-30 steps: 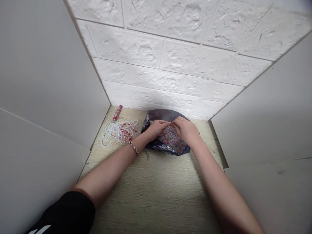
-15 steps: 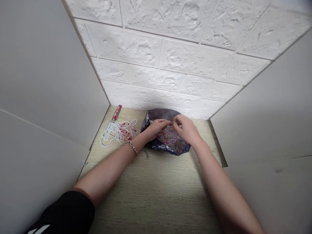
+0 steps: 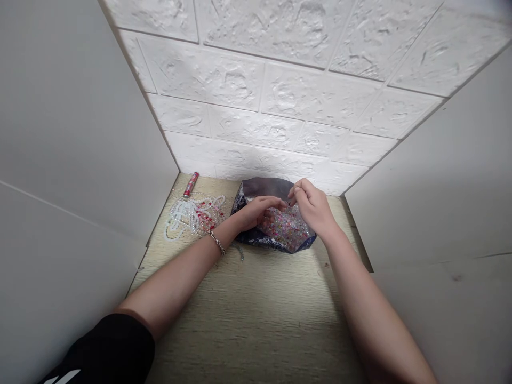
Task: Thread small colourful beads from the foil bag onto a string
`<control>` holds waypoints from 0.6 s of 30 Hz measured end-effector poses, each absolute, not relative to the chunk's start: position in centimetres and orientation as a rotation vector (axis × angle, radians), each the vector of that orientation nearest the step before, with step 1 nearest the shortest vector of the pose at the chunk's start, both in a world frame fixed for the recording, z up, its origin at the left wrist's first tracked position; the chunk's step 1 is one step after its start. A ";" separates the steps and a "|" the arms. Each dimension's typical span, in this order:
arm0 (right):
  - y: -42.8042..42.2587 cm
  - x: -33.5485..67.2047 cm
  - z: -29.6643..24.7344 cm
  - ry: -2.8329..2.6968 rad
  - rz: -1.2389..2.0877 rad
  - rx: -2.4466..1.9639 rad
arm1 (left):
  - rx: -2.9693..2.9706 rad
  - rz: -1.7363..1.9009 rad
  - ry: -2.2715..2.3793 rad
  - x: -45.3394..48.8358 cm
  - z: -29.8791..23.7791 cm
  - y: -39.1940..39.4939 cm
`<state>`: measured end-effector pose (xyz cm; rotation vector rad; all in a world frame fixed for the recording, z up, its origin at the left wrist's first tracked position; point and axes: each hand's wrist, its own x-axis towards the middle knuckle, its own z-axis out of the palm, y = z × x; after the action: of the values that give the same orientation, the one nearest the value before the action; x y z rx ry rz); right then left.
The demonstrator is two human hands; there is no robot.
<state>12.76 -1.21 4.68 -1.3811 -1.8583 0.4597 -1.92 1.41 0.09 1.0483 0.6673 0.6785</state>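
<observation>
A dark blue bag (image 3: 256, 188) lies open at the back of the wooden table (image 3: 256, 309), filled with small multicoloured beads (image 3: 286, 229). My left hand (image 3: 258, 209) rests over the bag's mouth with its fingers curled in a pinch; what they hold is too small to make out. My right hand (image 3: 312, 205) is raised a little above the beads, thumb and fingers pinched together close to the left fingertips. A thin bracelet (image 3: 216, 241) circles my left wrist.
A heap of white and red bead strings (image 3: 194, 214) lies left of the bag. A small red tube (image 3: 191, 184) sits at the back left corner. White panels wall in both sides, and a white brick-pattern wall (image 3: 280, 96) closes the back.
My right hand has lifted off the beads and tilted upward, fingers pinched. The left hand stayed over the bag. More of the beads now show.
</observation>
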 end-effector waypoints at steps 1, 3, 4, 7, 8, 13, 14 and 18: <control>-1.3 12.8 4.9 -1.847 0.461 -1.380 | 1.068 0.678 0.669 -1.9 0.1 1.3; -1.5 12.8 5.5 -1.813 0.494 -1.366 | 1.103 0.673 0.667 -1.9 0.2 1.2; -1.6 12.9 5.8 -1.786 0.528 -1.348 | 1.114 0.675 0.661 -1.9 0.2 1.1; -1.8 13.1 6.7 -1.675 0.648 -1.247 | 1.125 0.702 0.661 -1.9 0.2 1.1; -1.8 13.3 7.0 -1.636 0.675 -1.212 | 1.130 0.714 0.665 -1.8 0.1 1.2; -2.8 14.2 9.7 -1.436 0.721 -1.052 | 1.161 0.737 0.679 -1.7 -0.1 1.5; -3.2 14.3 10.4 -1.392 0.718 -1.003 | 1.162 0.737 0.681 -1.7 -0.1 1.5; -5.5 14.7 13.2 -1.271 0.568 -0.877 | 1.173 0.726 0.659 -1.8 0.8 1.3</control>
<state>14.70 -5.50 13.22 -0.8771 -1.2712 0.5682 -1.79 1.32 0.79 1.1733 0.6594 0.7258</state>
